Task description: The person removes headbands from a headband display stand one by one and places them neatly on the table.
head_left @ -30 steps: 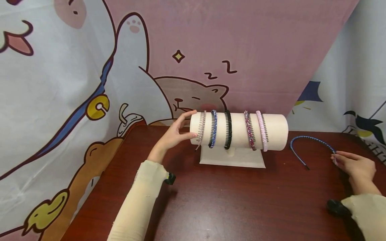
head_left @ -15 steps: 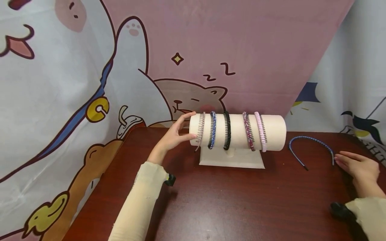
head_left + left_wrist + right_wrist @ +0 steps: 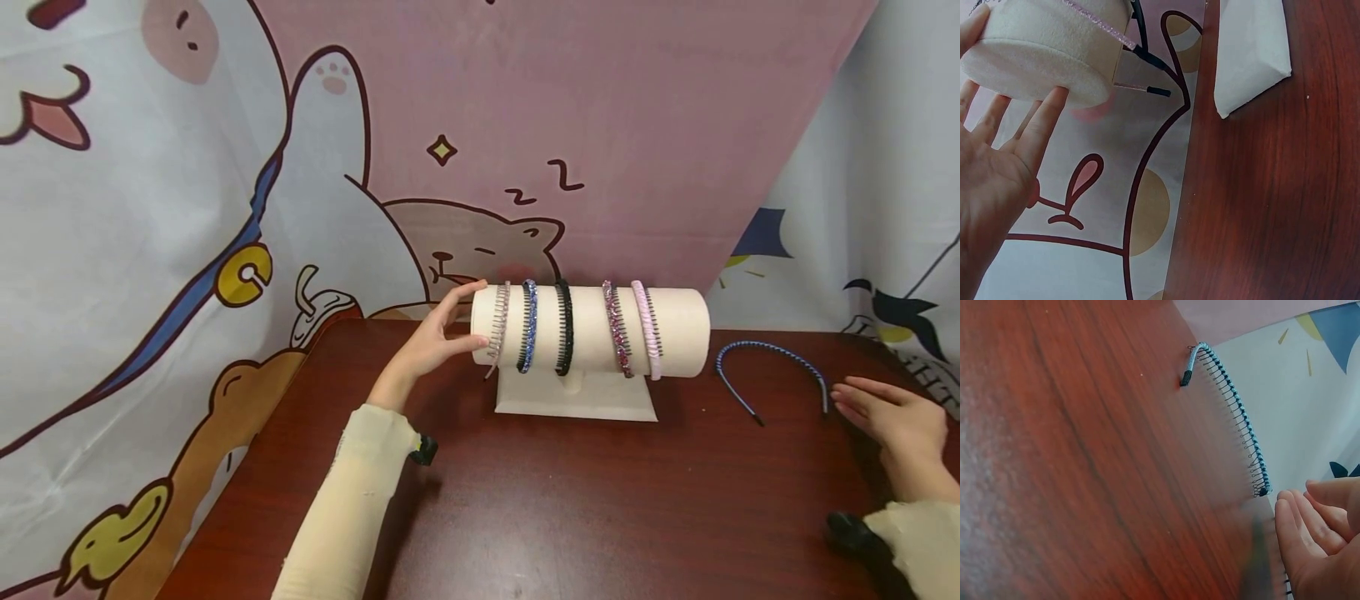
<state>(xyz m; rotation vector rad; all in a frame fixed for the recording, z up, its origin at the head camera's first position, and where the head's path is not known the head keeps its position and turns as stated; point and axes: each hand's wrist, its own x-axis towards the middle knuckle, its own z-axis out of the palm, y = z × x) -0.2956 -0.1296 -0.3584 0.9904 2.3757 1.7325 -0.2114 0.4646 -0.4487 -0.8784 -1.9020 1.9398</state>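
A cream display roll [image 3: 588, 330] stands on its flat base [image 3: 577, 403]. Its left end is gripped by my left hand [image 3: 429, 340], thumb in front and fingers behind; the left wrist view shows fingertips against the round end face. Around the roll sit several toothed headbands: a pale clear-pink one [image 3: 501, 321], a glittery blue one [image 3: 530, 325], a black one [image 3: 566, 327], a pink-red one [image 3: 617, 325] and a light pink one [image 3: 647, 329]. To the right, a thin blue toothed headband [image 3: 1239, 411] lies on the table, with my right hand [image 3: 900, 425] empty beside its right tip.
The dark red-brown wooden table [image 3: 600, 508] spreads in front of the roll. Close behind it hangs a printed cloth [image 3: 637, 133] with cartoon animals, which also runs down the left side. Pale cloth [image 3: 817, 258] closes off the right side.
My right hand has let go of the thin blue headband and drawn slightly away to the right. My left hand stays at the roll's end; the view shifts slightly.
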